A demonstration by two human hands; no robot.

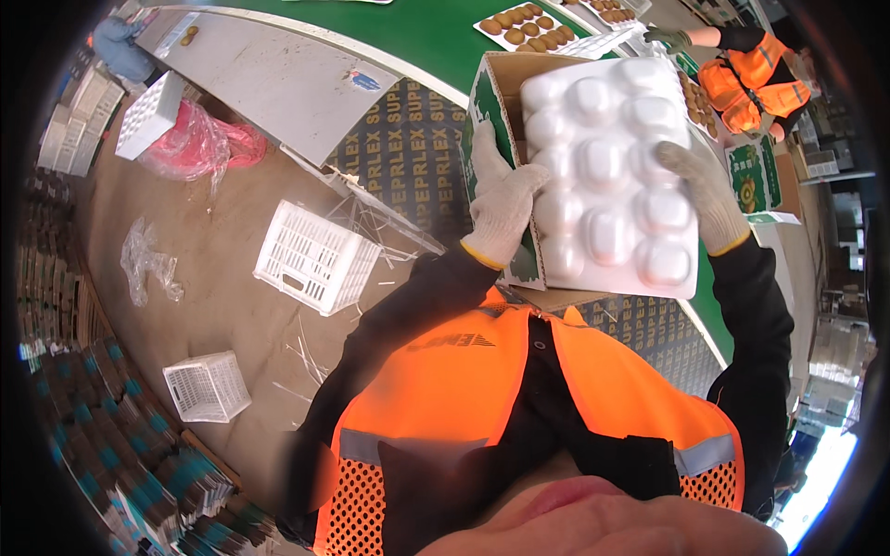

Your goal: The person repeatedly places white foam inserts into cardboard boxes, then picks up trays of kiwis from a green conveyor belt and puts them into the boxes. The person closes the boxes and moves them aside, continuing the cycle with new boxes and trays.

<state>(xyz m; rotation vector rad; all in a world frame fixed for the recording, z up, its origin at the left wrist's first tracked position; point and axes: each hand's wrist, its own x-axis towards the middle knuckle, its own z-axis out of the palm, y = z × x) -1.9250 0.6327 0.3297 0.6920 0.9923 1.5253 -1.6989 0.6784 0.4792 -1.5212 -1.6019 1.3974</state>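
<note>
A white moulded fruit tray point(607, 157), bumpy side facing me, is tilted over an open cardboard box point(506, 88) with green outer sides. My left hand point(501, 204), in a pale knitted glove, grips the box's left wall, its fingers along the outside. Its thumb reaches over to the tray's left edge. On the opposite side, my gloved right hand point(709, 190) is closed on the tray's right edge, thumb over the bumps and fingers hidden behind. The tray covers most of the box's inside, so its contents cannot be seen.
Kiwifruit trays point(527, 28) lie on the green conveyor point(408, 28) beyond the box. A co-worker in an orange vest point(749, 85) stands at the far right. White plastic crates point(315, 255) and clear plastic film point(148, 262) lie on the floor at left, near stacked flattened cartons point(120, 435).
</note>
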